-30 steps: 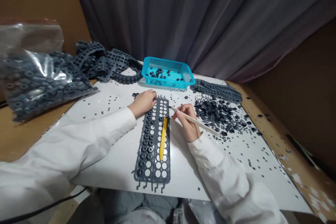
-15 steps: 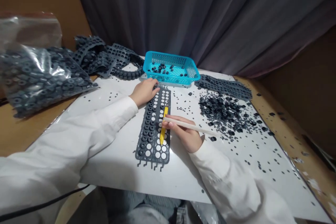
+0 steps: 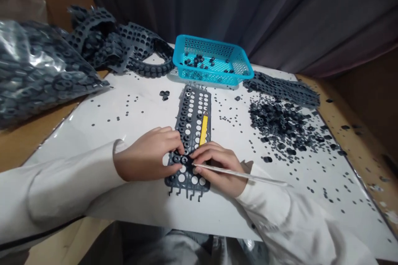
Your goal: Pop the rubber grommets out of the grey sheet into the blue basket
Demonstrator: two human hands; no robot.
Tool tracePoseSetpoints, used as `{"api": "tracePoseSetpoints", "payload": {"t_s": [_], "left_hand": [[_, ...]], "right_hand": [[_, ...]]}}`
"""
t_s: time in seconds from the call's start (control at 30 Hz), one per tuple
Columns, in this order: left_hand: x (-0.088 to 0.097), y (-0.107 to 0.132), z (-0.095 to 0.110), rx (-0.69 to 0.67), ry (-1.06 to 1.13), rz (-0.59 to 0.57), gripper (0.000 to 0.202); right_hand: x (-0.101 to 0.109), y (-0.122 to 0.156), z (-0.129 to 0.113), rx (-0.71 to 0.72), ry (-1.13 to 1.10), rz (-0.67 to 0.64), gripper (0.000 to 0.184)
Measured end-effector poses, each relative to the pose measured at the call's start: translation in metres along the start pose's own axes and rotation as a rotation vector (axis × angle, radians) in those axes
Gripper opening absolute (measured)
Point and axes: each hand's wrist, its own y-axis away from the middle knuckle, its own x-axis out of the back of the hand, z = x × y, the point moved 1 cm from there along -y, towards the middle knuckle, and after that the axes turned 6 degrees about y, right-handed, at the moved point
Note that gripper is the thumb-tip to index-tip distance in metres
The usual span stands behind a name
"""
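Observation:
A long grey rubber strip (image 3: 194,112) full of round holes and rings lies on the white board, running away from me. My left hand (image 3: 149,158) rests on its near left end, fingers curled and pressing on the rings. My right hand (image 3: 217,167) is closed on a thin pale stick (image 3: 248,175) whose tip touches the strip's near end. A yellow tool (image 3: 203,129) lies along the strip's right side, just beyond my fingers.
A turquoise basket (image 3: 213,64) with a few dark rings stands beyond the strip. A heap of loose dark rings (image 3: 280,126) lies to the right, more grey strips (image 3: 118,47) at the back left, a plastic bag of rings (image 3: 37,74) far left. Small black bits dot the white board (image 3: 124,116).
My left hand has slid from the strip's far end down to its near end. My right hand with the stick has also moved toward me. The view has tilted down.

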Motion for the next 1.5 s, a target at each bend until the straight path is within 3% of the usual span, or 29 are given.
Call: {"api": "tracePoseSetpoints", "payload": {"t_s": [0.37,0.6,0.9,1.03,1.17,1.37,1.5], "left_hand": [[-0.012,0.006,-0.010,-0.118,0.029,0.136,0.008],[-0.011,0.002,-0.011,-0.065,0.194,0.091,0.010],[-0.008,0.000,-0.011,-0.023,0.205,0.077,0.013],[-0.005,0.002,-0.009,-0.036,0.240,0.089,0.008],[-0.004,0.001,-0.010,-0.008,0.210,0.215,0.006],[-0.006,-0.001,-0.012,-0.099,0.104,0.219,0.011],[-0.006,-0.001,-0.013,-0.072,0.087,0.210,0.013]], "right_hand": [[0.000,-0.001,0.000,-0.005,0.011,-0.040,0.007],[0.001,0.000,0.004,-0.069,-0.041,-0.028,0.004],[0.002,0.000,0.005,-0.084,-0.039,-0.046,0.002],[0.002,-0.001,0.006,-0.072,-0.054,0.007,0.003],[0.003,-0.003,0.006,-0.028,0.020,0.108,0.002],[0.003,-0.001,0.007,-0.213,0.035,0.151,0.002],[0.004,0.000,0.005,-0.227,0.018,0.150,0.005]]}}
